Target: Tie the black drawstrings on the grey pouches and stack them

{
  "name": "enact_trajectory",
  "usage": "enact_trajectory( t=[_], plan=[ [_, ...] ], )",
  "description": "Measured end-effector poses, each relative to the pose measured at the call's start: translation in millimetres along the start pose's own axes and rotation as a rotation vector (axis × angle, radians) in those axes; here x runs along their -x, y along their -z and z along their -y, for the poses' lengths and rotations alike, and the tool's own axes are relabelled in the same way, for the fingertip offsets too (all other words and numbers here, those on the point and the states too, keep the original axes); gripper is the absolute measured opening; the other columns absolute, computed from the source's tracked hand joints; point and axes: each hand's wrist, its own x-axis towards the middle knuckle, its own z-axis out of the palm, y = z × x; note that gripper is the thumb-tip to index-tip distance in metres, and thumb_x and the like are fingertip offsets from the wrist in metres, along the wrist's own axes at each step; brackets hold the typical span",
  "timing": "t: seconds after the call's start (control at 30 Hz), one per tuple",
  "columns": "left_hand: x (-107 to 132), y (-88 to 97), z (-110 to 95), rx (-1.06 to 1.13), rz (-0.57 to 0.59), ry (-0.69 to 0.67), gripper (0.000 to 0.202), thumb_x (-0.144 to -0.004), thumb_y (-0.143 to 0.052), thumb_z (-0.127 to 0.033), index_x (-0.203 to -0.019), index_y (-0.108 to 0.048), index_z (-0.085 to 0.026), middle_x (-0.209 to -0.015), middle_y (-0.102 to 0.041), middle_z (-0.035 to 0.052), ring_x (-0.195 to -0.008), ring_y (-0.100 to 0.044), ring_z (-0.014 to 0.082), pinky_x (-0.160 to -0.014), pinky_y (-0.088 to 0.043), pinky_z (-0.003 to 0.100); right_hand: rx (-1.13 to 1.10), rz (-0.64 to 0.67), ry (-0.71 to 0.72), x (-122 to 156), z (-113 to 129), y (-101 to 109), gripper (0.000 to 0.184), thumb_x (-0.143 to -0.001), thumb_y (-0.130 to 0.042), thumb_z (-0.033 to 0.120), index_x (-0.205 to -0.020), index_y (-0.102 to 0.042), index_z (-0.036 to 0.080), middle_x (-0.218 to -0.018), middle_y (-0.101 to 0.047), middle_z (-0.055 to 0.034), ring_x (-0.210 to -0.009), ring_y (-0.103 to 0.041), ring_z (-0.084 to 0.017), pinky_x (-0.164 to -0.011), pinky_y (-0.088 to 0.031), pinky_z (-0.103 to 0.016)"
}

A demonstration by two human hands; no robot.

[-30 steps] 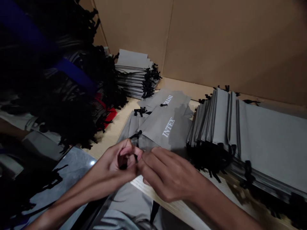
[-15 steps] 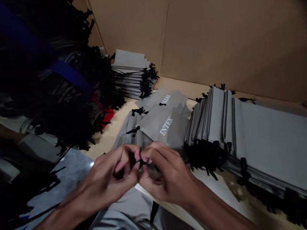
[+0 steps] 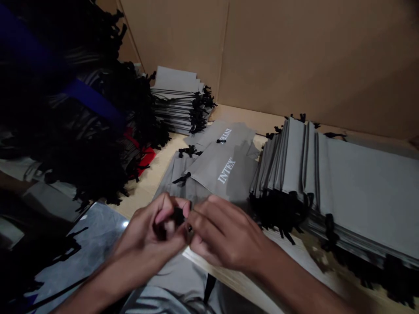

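Note:
Close together at the table's front edge, my left hand (image 3: 157,229) and my right hand (image 3: 224,233) meet fingertip to fingertip. A small bit of black cord (image 3: 190,228) shows between them; both hands pinch it, and most of it is hidden by the fingers. The left fingers are curled, with the thumb pressed forward. My right fingers are bent over the cord. Just beyond the hands lie grey drawstring bags (image 3: 225,170) printed INTEX, with knotted black cord ends. Grey fabric (image 3: 180,279) lies below the hands, a black strip hanging beside it.
To the right stand and lie stacked grey bags (image 3: 369,183) with black knotted cords. Another bag stack (image 3: 175,102) sits at the back. A large dark heap of corded bags (image 3: 98,144) rises on the left, a blue strap (image 3: 94,102) across it. Cardboard walls (image 3: 294,56) close off the back.
My right fingers have closed further over the cord, so less of it shows. The hands stay in about the same place, and the bags around them have not moved.

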Motion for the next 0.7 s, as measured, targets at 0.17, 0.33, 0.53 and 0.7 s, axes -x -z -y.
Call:
enact_trajectory(
  t=[0.17,0.33,0.53,0.7],
  plan=[
    [-2,-1.5,-6,-0.029,-0.028,-0.025,0.046,-0.086,-0.075,-0.018,-0.075,-0.031,-0.026,-0.099,-0.073,-0.0016,-0.053,-0.042,0.0038,-0.049,-0.037,0.017,-0.122,-0.018,-0.176,-1,0,3,0.013,-0.098,-0.055,0.007,-0.105,-0.064,0.013,-0.090,-0.070,-0.0074,-0.084,-0.063,-0.020,-0.074,-0.059,-0.033],
    [1,-2.9,-10,0.089,0.005,0.083,0.041,-0.088,-0.072,-0.023,-0.077,-0.032,-0.027,-0.095,-0.072,-0.0032,-0.047,-0.034,0.0030,-0.040,-0.031,0.016,0.076,-0.011,0.091,-2,-1,6,0.010,-0.102,-0.057,0.008,-0.101,-0.065,0.014,-0.086,-0.072,-0.0069,-0.076,-0.062,-0.020,-0.067,-0.056,-0.034],
    [6,-3.7,-5,0.024,-0.048,0.037,0.043,-0.093,-0.074,-0.023,-0.080,-0.033,-0.027,-0.098,-0.070,-0.0009,-0.061,-0.048,0.0079,-0.053,-0.042,0.020,0.039,-0.036,-0.007,0,-1,3,0.016,-0.098,-0.055,0.004,-0.105,-0.065,0.014,-0.084,-0.071,-0.0060,-0.077,-0.065,-0.020,-0.067,-0.057,-0.033],
    [8,-5.4,-6,-0.074,-0.069,-0.025,0.039,-0.092,-0.072,-0.019,-0.080,-0.036,-0.027,-0.097,-0.068,-0.0034,-0.060,-0.045,0.0072,-0.055,-0.043,0.020,0.067,-0.028,0.016,3,-2,-1,0.015,-0.099,-0.055,0.005,-0.103,-0.066,0.013,-0.083,-0.073,-0.0061,-0.076,-0.066,-0.020,-0.069,-0.059,-0.034]
  ],
)
